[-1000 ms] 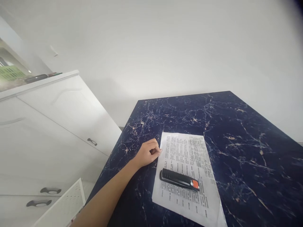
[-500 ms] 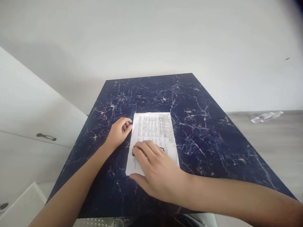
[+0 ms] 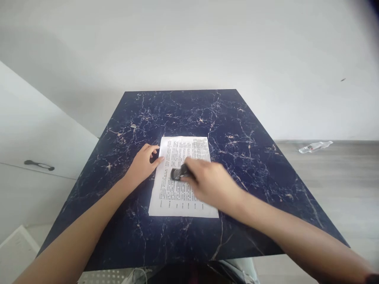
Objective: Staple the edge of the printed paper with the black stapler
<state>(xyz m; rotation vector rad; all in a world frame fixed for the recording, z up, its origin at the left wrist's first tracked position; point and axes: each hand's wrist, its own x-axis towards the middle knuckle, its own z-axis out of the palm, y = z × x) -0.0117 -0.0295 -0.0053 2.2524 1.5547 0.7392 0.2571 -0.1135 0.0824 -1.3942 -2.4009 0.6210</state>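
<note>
A sheet of printed paper [image 3: 174, 197] lies flat on the dark blue marbled table [image 3: 183, 240], its rows of small text too fine to read. My right hand [image 3: 211, 177] is closed around a small black object [image 3: 178, 173] with a shiny grey end, just over or on the middle of the sheet. The fingers hide most of that object, and motion blurs it, so I cannot tell its kind. At the paper's left edge rests my left hand [image 3: 145, 159], loosely bent, thumb and fingertips apart, with the thumb on the sheet's margin.
A clear plastic bottle [image 3: 315, 147] lies on the grey floor to the right. On the left stands a white cabinet [image 3: 35, 130] with a dark handle [image 3: 39, 165]. Behind the table rises a pale wall [image 3: 183, 43].
My right hand has lifted the black object off the lower part of the sheet, now gripping it from the right side. The whole view has shifted slightly; my left hand stays at the paper's edge.
</note>
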